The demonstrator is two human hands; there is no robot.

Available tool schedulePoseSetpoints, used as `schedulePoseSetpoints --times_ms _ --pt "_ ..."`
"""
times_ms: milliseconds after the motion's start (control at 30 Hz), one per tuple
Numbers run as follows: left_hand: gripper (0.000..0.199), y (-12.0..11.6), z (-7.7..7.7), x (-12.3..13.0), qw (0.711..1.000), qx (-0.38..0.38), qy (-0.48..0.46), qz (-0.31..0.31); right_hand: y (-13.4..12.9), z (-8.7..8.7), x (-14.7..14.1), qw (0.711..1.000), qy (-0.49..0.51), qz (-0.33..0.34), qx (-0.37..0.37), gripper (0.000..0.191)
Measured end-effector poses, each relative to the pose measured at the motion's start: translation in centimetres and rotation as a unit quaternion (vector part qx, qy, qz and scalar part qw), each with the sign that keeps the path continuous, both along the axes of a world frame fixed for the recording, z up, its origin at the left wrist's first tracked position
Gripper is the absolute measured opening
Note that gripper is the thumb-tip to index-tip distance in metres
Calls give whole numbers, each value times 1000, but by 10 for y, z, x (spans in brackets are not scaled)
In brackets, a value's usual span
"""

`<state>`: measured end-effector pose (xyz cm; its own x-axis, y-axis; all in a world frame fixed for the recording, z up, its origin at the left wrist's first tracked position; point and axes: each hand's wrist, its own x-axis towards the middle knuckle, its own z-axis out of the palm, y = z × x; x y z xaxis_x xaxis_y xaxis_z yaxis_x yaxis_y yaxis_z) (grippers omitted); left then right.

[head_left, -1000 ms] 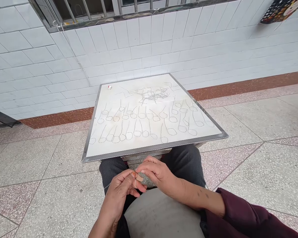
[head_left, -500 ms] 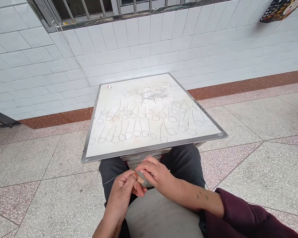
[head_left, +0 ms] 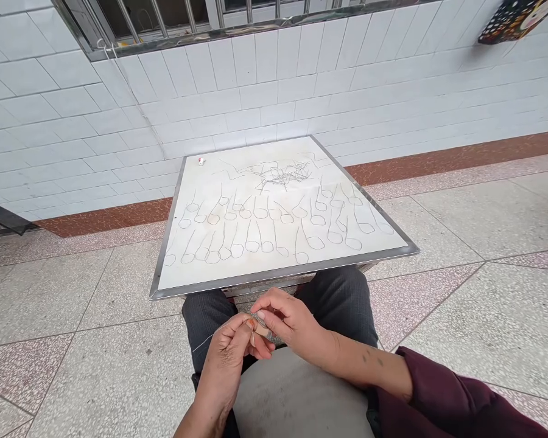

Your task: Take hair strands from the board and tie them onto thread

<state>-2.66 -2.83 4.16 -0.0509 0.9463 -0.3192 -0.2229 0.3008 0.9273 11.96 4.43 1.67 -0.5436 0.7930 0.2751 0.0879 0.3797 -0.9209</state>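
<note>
Over my lap, my left hand (head_left: 231, 340) is closed in a pinch on a thin wire (head_left: 203, 344), whose free end sticks out to the left. A short bit of wire also shows below the thumb tip. A tan band or wrap (head_left: 261, 329) shows among the left fingers; whether it is worn or held I cannot tell. My right hand (head_left: 288, 317) is closed, thumb and forefinger pinched at the left fingertips where the wire is. The pinch point itself is mostly hidden. Ahead on the board lie several wire loops with long tails (head_left: 302, 258), in rough rows.
The white tabletop (head_left: 237, 274) with a metal rim stands just beyond my knees. A tangled pile of wires (head_left: 283, 174) lies towards its back, and a small white-and-red object (head_left: 201, 162) sits at the far left corner. Behind are a tiled wall (head_left: 256, 91) and window bars.
Both hands stay together over my lap with only slight shifts. The left fingers have moved a little to the right, and the wire's free end has dropped slightly.
</note>
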Motion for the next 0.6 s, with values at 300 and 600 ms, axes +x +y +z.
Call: schedulePoseSetpoints --times_ms 300,600 --pt "31 3 2 2 995 22 -61 73 7 4 2 969 87 97 -211 35" --pt "29 4 9 3 996 43 -47 58 2 -3 0 968 89 100 -210 24"
